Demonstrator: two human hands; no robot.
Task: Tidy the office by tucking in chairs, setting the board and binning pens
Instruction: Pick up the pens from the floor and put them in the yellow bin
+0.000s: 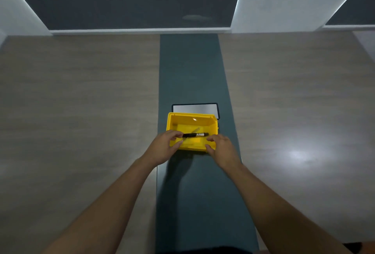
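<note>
The left hand (164, 148) pinches one end of a black marker (195, 135), holding it level over the inside of the yellow bin (172, 120). Just past the marker's free tip, the right hand (221, 148) grips the bin's near corner. Beyond both grips, a small black-framed whiteboard (194, 109) lies on the dark table strip (192, 67).

An office meeting room: a broad wood-grain tabletop (81, 101) with a dark central strip (192, 71) runs away from the left hand (164, 148) and right hand (220, 150). Between the hands is a yellow bin (190, 117) with a black marker (194, 135) over it. Just beyond lies a small whiteboard (194, 108) and, far past it, dark wall panels (132, 0) between white pillars (274, 0).
</note>
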